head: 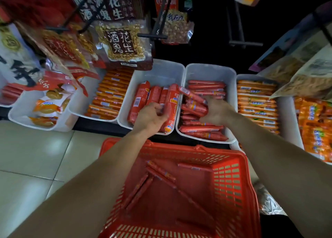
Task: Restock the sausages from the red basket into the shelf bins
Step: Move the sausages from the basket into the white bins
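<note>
A red basket [233,183] stands on the floor below my arms, with several thin red sausages [161,173] lying on its bottom. Above it, a white bin [158,70] holds thick red sausages [139,99]. My left hand [150,115] grips one of these thick sausages near the bin's front right. The neighbouring white bin [210,70] holds a pile of thin red sausages [206,86]. My right hand [217,111] reaches into that bin and holds a few thin sausages at the middle of the pile.
More white bins flank these: orange sausages [109,94] to the left, orange-wrapped ones [256,101] to the right, snack packs [46,104] at far left. Peanut bags [122,43] hang on black hooks above the bins. Pale floor tiles [36,156] lie at left.
</note>
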A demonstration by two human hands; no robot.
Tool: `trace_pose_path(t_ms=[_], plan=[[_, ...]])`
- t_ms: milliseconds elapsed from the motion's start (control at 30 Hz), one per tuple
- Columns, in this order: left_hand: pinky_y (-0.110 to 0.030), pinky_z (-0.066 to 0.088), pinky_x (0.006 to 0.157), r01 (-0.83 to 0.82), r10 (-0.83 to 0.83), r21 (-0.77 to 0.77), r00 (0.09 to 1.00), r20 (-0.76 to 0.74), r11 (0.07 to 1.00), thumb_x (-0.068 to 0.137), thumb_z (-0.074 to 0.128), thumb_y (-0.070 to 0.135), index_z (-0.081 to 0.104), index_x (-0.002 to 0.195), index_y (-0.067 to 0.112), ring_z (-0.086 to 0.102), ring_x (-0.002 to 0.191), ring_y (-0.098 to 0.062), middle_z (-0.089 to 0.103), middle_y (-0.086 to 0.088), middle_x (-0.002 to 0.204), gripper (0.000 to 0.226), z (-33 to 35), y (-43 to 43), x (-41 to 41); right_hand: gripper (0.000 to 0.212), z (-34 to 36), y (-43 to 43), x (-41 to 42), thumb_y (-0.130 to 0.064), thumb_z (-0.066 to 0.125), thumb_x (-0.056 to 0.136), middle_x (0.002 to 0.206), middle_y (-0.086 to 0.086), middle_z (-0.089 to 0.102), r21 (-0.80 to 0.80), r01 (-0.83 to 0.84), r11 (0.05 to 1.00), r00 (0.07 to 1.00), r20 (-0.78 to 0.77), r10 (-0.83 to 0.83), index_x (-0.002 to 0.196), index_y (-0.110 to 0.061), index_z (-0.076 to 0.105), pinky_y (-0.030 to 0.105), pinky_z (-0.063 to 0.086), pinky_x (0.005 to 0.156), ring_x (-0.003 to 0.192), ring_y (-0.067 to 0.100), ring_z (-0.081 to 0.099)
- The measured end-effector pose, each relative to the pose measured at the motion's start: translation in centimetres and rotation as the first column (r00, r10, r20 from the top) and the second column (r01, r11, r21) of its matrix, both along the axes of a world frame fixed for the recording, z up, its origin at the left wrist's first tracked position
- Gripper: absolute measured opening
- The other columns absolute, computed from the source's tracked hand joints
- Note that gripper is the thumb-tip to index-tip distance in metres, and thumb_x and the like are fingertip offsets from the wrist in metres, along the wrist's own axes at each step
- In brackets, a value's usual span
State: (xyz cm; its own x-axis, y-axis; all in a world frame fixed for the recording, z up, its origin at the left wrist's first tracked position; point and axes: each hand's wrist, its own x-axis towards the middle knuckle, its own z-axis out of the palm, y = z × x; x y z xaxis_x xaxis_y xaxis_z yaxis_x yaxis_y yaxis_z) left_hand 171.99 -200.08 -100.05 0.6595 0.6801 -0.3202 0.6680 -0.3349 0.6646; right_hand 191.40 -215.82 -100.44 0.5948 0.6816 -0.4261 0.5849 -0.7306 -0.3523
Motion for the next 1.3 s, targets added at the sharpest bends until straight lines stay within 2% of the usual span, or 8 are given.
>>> trace_pose_path(t_ms=[100,233,433,533,667,900,1067,1300], plan=[[-0.022,0.042,0.081,-0.050,0.045,0.081,0.997,0.058,0.995,0.091,0.066,0.035,0.057,0.121,0.020,0.058,0.095,-0.009,0.062,0.009,0.108,0.034,0.3,0.3,0.8,0.104,-1.1,-0.7,0.5,-0.049,0.082,0.067,0.142,0.010,0.045,-0.093,-0.062,0.994,0.992,0.105,0.072,0.152,-0.034,0.024,0.046,0.040,0.106,0.131,0.036,0.043],[-0.036,0.046,0.096,0.145,-0.191,0.374,0.978,0.087,0.916,0.083,0.070,0.036,0.057,0.119,0.025,0.054,0.111,-0.019,0.057,0.002,0.118,0.039,0.1,-0.4,3.3,0.098,-1.5,-2.6,1.7,-0.060,0.064,0.081,0.160,0.005,0.023,-0.136,-0.129,0.982,0.973,0.173,0.151,0.157,-0.034,0.008,0.050,0.033,0.111,0.143,0.035,0.027],[-0.045,0.009,0.121,0.602,-0.525,0.434,0.798,-0.295,0.671,0.085,0.063,0.056,0.024,0.154,0.024,0.017,0.149,-0.025,0.027,-0.003,0.161,0.086,-0.5,-1.2,10.0,0.065,-1.7,-5.2,2.6,-0.062,0.035,0.096,0.152,-0.001,0.041,-0.161,-0.196,0.967,0.895,0.373,0.244,0.153,-0.031,0.029,0.049,0.025,0.110,0.138,0.028,0.034],[-0.051,-0.005,0.121,0.742,-0.565,0.403,0.669,-0.483,0.535,0.090,0.048,0.066,0.018,0.156,0.031,0.005,0.153,-0.022,0.019,0.004,0.164,0.081,-1.6,-1.0,11.1,0.056,-2.1,-6.1,2.6,-0.050,0.031,0.101,0.153,-0.003,0.041,-0.162,-0.217,0.963,0.882,0.391,0.264,0.155,-0.034,0.026,0.049,0.025,0.109,0.137,0.028,0.034],[-0.054,-0.009,0.119,0.758,-0.605,0.449,0.650,-0.460,0.474,0.095,0.046,0.059,0.029,0.152,0.037,0.012,0.152,-0.019,0.024,0.010,0.162,0.064,-2.0,-0.9,10.5,0.055,-2.9,-5.7,2.6,-0.049,0.026,0.103,0.154,-0.005,0.038,-0.170,-0.247,0.954,0.880,0.373,0.294,0.156,-0.040,0.013,0.049,0.023,0.108,0.137,0.027,0.032],[-0.036,0.015,0.120,0.612,-0.592,0.442,0.780,-0.201,0.656,0.090,0.064,0.043,0.038,0.149,0.024,0.033,0.142,-0.019,0.044,0.001,0.152,0.067,-0.9,-0.6,7.6,0.061,-3.6,-4.6,1.1,-0.056,0.021,0.100,0.158,0.001,0.028,-0.152,-0.099,0.983,0.929,0.340,0.146,0.156,-0.039,0.005,0.053,0.015,0.114,0.145,0.028,0.020],[-0.035,0.037,0.110,0.481,-0.489,0.367,0.869,-0.076,0.796,0.091,0.062,0.034,0.047,0.144,0.022,0.041,0.135,-0.019,0.048,0.002,0.147,0.056,1.6,-2.1,2.2,0.060,-0.9,-6.0,-2.2,-0.046,0.040,0.097,0.147,0.004,0.041,-0.036,-0.042,0.998,0.929,0.367,0.052,0.153,-0.029,0.028,0.054,0.027,0.109,0.134,0.031,0.034],[-0.033,0.049,0.090,0.268,-0.310,0.341,0.948,0.073,0.901,0.082,0.068,0.028,0.066,0.110,0.020,0.060,0.101,-0.020,0.063,0.002,0.107,0.029,2.6,-7.3,-10.4,0.036,2.2,-9.2,-11.9,-0.023,0.055,0.088,0.118,0.014,0.058,0.222,-0.114,0.968,0.947,0.318,0.038,0.121,-0.011,0.060,0.048,0.050,0.086,0.110,0.040,0.055]])
